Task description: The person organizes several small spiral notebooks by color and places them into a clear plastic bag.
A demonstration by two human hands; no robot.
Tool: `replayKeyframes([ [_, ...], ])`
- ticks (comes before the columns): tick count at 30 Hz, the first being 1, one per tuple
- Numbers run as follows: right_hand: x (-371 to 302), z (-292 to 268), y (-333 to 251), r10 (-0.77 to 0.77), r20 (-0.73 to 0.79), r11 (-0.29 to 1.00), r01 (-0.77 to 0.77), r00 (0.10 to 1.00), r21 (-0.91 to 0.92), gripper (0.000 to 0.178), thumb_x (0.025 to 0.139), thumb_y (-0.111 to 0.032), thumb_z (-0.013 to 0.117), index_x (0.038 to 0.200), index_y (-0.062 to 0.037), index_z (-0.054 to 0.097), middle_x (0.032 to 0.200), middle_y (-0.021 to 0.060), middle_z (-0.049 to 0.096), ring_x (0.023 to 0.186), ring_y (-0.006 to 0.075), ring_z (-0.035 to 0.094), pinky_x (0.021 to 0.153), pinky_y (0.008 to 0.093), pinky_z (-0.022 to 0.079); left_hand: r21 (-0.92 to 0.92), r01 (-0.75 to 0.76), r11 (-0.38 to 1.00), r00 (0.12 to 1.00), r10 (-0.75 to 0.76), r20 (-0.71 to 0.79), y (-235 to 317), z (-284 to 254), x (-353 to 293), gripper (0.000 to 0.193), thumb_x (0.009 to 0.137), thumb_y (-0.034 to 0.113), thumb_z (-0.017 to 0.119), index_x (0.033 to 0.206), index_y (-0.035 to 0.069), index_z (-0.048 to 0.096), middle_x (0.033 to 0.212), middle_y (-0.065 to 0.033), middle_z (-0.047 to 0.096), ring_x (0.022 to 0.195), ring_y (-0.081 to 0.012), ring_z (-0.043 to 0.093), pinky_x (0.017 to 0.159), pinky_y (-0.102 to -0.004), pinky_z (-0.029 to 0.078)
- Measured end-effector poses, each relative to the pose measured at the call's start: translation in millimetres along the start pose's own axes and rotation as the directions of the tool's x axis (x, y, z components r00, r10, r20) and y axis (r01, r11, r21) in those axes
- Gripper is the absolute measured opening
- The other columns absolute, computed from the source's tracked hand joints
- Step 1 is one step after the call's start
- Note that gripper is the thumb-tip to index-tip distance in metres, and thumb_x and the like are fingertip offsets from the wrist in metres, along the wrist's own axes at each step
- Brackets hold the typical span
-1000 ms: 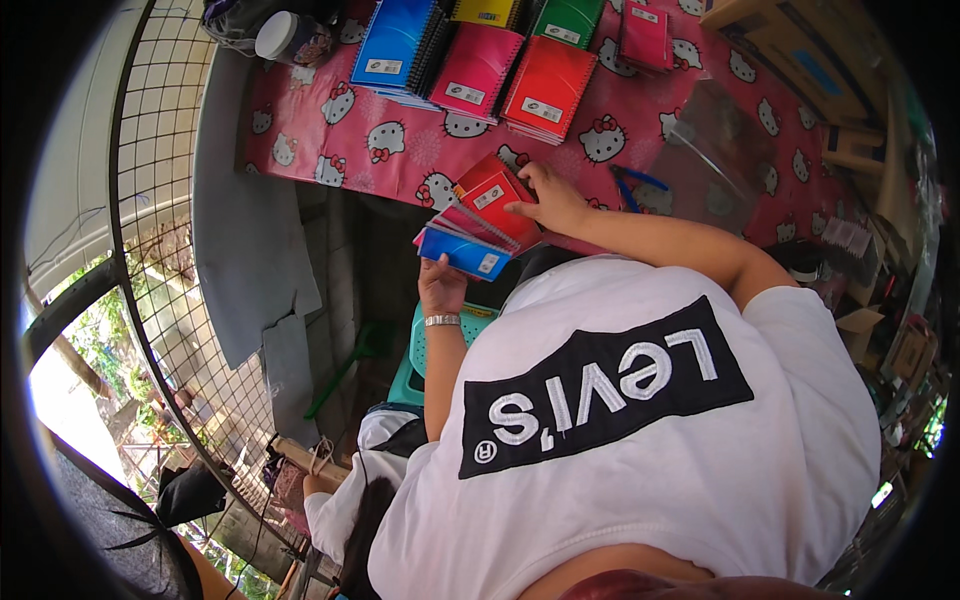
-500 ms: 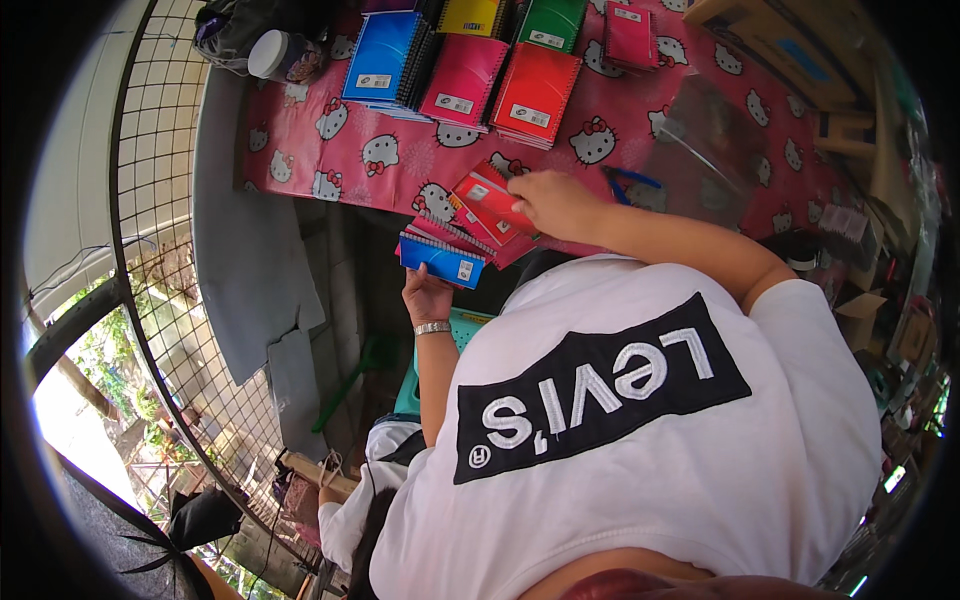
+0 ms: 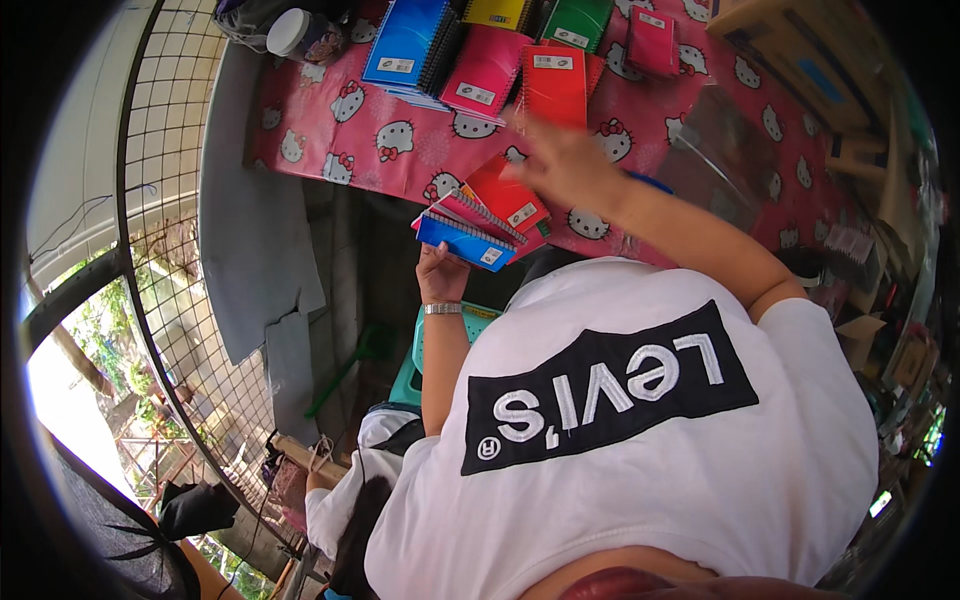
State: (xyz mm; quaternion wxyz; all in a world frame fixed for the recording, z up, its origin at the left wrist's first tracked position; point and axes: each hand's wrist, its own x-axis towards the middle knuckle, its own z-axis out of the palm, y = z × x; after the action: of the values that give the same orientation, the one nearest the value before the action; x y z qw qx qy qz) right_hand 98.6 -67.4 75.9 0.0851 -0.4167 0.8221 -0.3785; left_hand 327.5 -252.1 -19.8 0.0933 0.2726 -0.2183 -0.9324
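Observation:
My left hand (image 3: 443,272) grips several small spiral notebooks at the table's near edge. A blue notebook (image 3: 466,243) is foremost, with a pink notebook (image 3: 478,212) fanned behind it. Beyond these, a red notebook (image 3: 510,196) lies slanted at the table edge. Blurred by motion, my right hand (image 3: 572,168) is over the table with its fingers apart and nothing visible in them. Just past its fingers, another red notebook (image 3: 555,95) rests askew on the red stack.
Blue (image 3: 405,45), pink (image 3: 485,70) and green notebooks (image 3: 577,22) stand in stacks along the table's far side. A single pink notebook (image 3: 651,42) lies right of them. Clear plastic (image 3: 712,150), a lidded jar (image 3: 290,36) and a cardboard box (image 3: 800,60) are around. Someone's white sleeve (image 3: 345,500) shows lower left.
My right hand has moved up from the fanned notebooks and let go of a red notebook, which now lies on the red stack. My left hand still holds its notebooks.

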Motion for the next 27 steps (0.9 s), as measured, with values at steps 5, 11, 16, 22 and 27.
replayKeyframes([
  [5, -11.1, 42.4, -21.8, 0.047, 0.657, 0.928, -0.276, 0.753, 0.250, 0.053, 0.088, -0.020, 0.060, 0.134, 0.0007, 0.045, 0.109, 0.0257, 0.061, 0.096, 0.0351, 0.063, 0.083, 0.0417, 0.050, 0.057, 0.020, 0.998, 0.997, -0.016, -0.070, -2.2, 13.4, -8.8, 0.058, 0.074, 0.006, 0.068, 0.129, 0.006, 0.048, 0.122, -0.0109, 0.059, 0.114, -0.0294, 0.057, 0.099, -0.0489, 0.044],
  [11, 75.1, -44.3, -19.9, -0.225, 0.095, 0.974, 0.225, 0.970, 0.003, 0.029, 0.081, -0.011, 0.057, 0.109, -0.0028, 0.060, 0.089, 0.0161, 0.063, 0.089, 0.0333, 0.063, 0.082, 0.0437, 0.049, 0.072, 0.013, 0.997, 0.971, 0.005, -0.237, 8.0, -13.5, -31.9, 0.052, 0.080, 0.008, 0.062, 0.130, 0.010, 0.048, 0.125, -0.0112, 0.057, 0.116, -0.0325, 0.055, 0.099, -0.0526, 0.042],
  [16, 151.5, -38.6, -7.2, -0.398, 0.257, 0.722, 0.474, 0.880, -0.505, 0.026, 0.080, -0.010, 0.054, 0.105, -0.0109, 0.064, 0.102, 0.0087, 0.061, 0.106, 0.0254, 0.056, 0.096, 0.0488, 0.039, 0.033, -0.014, 0.999, 0.977, 0.021, -0.212, 7.6, -18.1, -26.6, 0.052, 0.080, 0.011, 0.062, 0.130, 0.012, 0.048, 0.125, -0.0112, 0.057, 0.116, -0.0325, 0.054, 0.099, -0.0529, 0.042],
  [22, 178.7, 9.6, 5.6, -0.211, -0.067, 0.877, 0.158, 0.975, -0.453, 0.031, 0.082, -0.013, 0.052, 0.111, -0.0126, 0.064, 0.107, 0.0103, 0.064, 0.107, 0.0259, 0.060, 0.087, 0.0454, 0.045, 0.009, -0.049, 0.999, 0.976, 0.050, -0.211, 1.3, -12.7, -23.4, 0.050, 0.081, 0.010, 0.061, 0.130, 0.012, 0.048, 0.124, -0.0099, 0.057, 0.116, -0.0312, 0.055, 0.097, -0.0517, 0.044],
  [27, 218.0, 12.6, 8.4, 0.230, 0.054, 0.912, -0.195, 0.972, -0.361, 0.050, 0.085, -0.034, 0.063, 0.116, 0.0025, 0.052, 0.111, 0.0261, 0.060, 0.096, 0.0381, 0.063, 0.080, 0.0466, 0.053, 0.015, -0.027, 1.000, 0.970, 0.030, -0.239, 6.7, -8.7, -20.5, 0.052, 0.081, 0.007, 0.060, 0.131, 0.011, 0.046, 0.124, -0.0097, 0.057, 0.115, -0.0302, 0.056, 0.098, -0.0506, 0.044],
])
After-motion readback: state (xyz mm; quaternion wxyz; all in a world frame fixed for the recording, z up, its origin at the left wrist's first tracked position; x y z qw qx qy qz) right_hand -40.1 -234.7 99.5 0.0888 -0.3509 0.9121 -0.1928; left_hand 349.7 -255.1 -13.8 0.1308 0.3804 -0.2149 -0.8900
